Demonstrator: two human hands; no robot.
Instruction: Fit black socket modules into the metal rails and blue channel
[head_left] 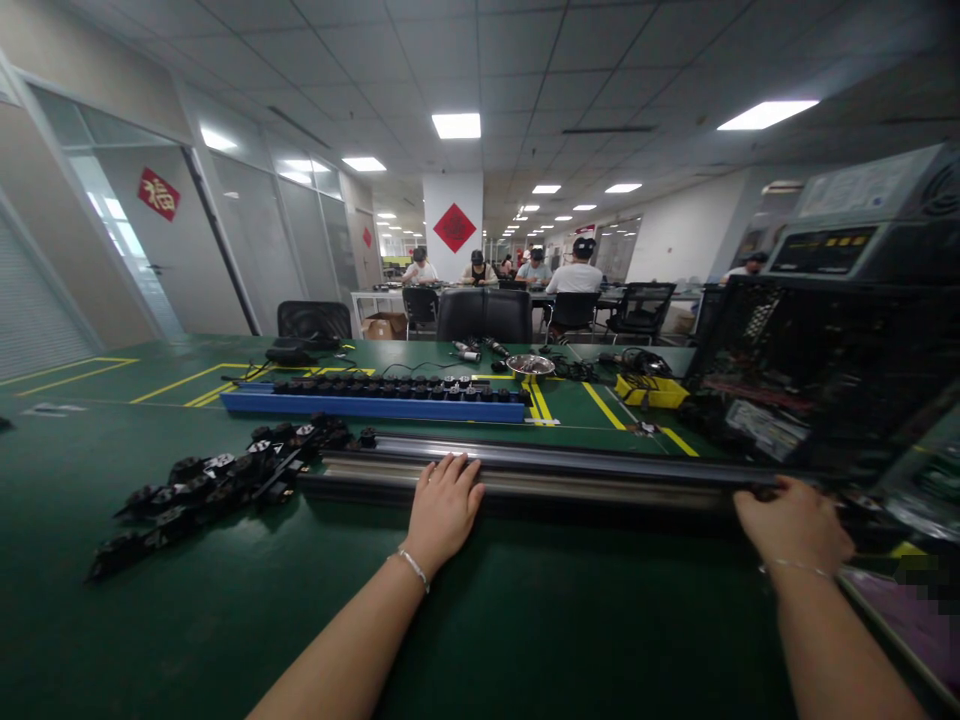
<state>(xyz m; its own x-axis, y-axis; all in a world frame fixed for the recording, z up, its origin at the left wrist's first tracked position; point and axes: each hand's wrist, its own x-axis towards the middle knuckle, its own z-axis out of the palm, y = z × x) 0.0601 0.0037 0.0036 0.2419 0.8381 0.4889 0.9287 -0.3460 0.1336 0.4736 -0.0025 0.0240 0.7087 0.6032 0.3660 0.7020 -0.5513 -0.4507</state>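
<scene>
Resting the left hand (448, 505), flat and unclenched, on a long dark rail (600, 490), with fingers stretched across its top; bending the right hand (799, 525) at the rail's right end, cannot tell whether grasping it; seeing that rail set crosswise on the green table (585, 620), near a cluster of black parts (217, 475) at its left end; beyond it, seeing a blue tray (375, 405) with rows of black pieces (397, 388); farther back, a metal bowl (530, 366) and a yellow bin (651, 394).
</scene>
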